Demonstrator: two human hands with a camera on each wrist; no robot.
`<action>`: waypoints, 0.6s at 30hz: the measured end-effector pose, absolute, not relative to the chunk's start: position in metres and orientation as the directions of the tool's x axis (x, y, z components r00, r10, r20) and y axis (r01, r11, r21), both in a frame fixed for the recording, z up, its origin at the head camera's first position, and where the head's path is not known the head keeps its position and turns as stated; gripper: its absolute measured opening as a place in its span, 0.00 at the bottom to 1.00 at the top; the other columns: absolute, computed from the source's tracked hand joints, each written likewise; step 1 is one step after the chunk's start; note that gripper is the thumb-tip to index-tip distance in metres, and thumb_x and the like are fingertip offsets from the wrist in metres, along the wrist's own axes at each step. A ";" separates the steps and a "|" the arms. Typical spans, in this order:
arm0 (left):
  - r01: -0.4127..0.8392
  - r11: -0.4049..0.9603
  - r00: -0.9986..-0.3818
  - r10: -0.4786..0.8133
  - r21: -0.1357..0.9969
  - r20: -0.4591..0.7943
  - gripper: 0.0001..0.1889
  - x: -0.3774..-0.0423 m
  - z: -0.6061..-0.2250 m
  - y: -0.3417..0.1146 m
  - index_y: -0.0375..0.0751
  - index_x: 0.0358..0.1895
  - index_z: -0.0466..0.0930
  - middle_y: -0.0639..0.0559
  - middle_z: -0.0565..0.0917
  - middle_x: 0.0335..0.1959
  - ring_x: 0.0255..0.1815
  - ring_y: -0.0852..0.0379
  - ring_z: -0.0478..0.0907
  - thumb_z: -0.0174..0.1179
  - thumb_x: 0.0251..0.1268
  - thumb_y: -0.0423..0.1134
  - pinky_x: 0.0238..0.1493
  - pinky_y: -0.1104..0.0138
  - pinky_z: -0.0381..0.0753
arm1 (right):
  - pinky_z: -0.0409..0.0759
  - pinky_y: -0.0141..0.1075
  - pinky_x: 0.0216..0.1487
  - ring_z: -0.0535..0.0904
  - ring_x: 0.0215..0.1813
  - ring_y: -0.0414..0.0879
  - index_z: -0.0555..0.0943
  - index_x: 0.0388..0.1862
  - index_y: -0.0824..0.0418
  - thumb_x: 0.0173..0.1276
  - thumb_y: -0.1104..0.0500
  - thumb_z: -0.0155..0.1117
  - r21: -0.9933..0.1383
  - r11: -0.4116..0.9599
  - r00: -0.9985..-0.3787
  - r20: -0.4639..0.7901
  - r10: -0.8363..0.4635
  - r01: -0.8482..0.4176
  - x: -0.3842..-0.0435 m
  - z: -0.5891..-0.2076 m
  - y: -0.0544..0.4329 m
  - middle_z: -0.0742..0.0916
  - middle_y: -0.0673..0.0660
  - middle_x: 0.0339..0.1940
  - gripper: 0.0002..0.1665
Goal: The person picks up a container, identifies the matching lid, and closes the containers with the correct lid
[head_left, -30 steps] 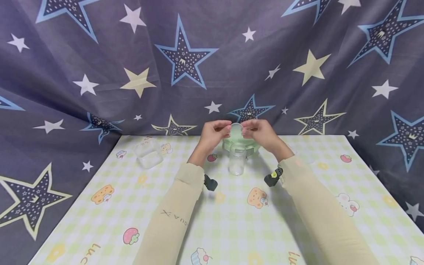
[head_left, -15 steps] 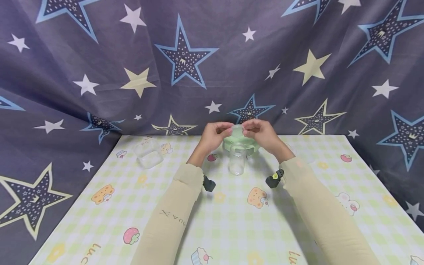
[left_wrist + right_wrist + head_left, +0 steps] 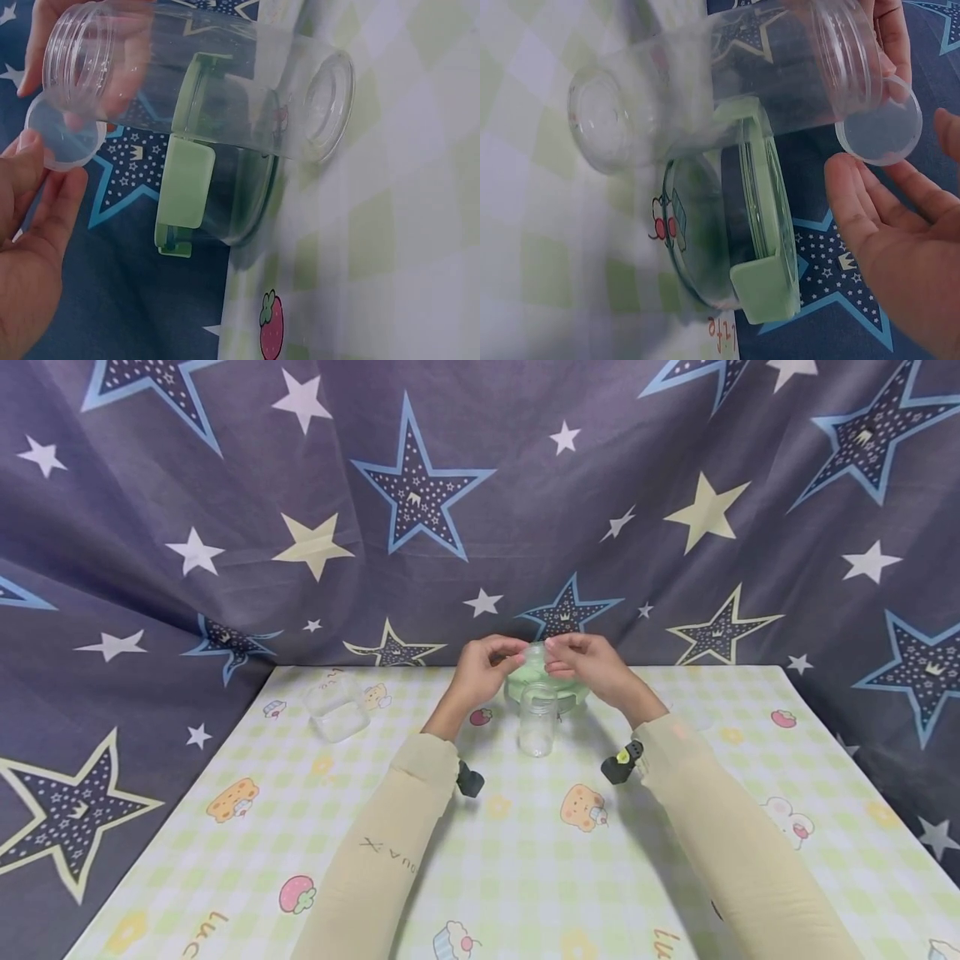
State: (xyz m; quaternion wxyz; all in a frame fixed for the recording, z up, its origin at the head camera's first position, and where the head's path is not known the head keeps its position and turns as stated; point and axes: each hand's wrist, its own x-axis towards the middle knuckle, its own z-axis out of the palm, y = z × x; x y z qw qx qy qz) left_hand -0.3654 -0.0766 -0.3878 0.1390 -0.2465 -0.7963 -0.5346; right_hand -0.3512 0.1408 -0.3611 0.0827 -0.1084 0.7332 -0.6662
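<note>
A translucent round lid (image 3: 66, 133) is held above the far side of the table, tilted. My left hand (image 3: 480, 670) pinches its edge between thumb and fingers. My right hand (image 3: 590, 663) is at the lid's other side; in the right wrist view its fingertips lie close to the rim, its thumb stands apart, and contact is unclear. A clear jar (image 3: 536, 733) with a threaded neck stands upright and uncovered, nearer to me than the lid. Behind the jar sits a round glass food container (image 3: 697, 225) with a green clip lid (image 3: 517, 687), partly hidden by jar and hands.
A clear, squarish container (image 3: 339, 714) lies toward the table's back left. The table (image 3: 495, 885) wears a green checked cloth with printed cartoons. A dark star-patterned curtain (image 3: 480, 510) hangs directly behind the table. Something faint and transparent shows beyond my right wrist.
The lid has tipped from facing me to a flatter tilt between my hands. My right fingers have shifted slightly at its edge. Jar and containers have stayed put.
</note>
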 end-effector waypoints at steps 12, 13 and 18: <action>0.509 0.262 -0.852 0.285 0.820 0.439 0.14 -0.361 -0.385 -0.079 0.40 0.55 0.87 0.48 0.87 0.52 0.51 0.54 0.84 0.67 0.71 0.41 0.56 0.60 0.84 | 0.85 0.39 0.56 0.83 0.59 0.63 0.81 0.58 0.73 0.74 0.54 0.68 -0.985 0.128 -0.965 0.082 -0.247 -0.116 -0.353 -0.367 0.141 0.83 0.74 0.58 0.24; 0.482 0.242 -0.865 0.285 0.842 0.413 0.15 -0.361 -0.385 -0.079 0.39 0.56 0.86 0.47 0.87 0.53 0.52 0.53 0.84 0.66 0.72 0.42 0.56 0.60 0.84 | 0.85 0.40 0.57 0.83 0.59 0.64 0.82 0.58 0.72 0.74 0.53 0.69 -0.981 0.145 -0.965 0.090 -0.246 -0.128 -0.352 -0.368 0.141 0.84 0.73 0.57 0.25; 0.275 0.085 -0.928 0.282 0.958 0.242 0.23 -0.363 -0.388 -0.082 0.34 0.61 0.82 0.44 0.86 0.55 0.56 0.39 0.83 0.66 0.72 0.46 0.57 0.61 0.84 | 0.84 0.44 0.59 0.86 0.56 0.55 0.85 0.58 0.65 0.70 0.48 0.72 -0.938 0.273 -0.958 0.146 -0.248 -0.214 -0.351 -0.369 0.143 0.89 0.62 0.54 0.26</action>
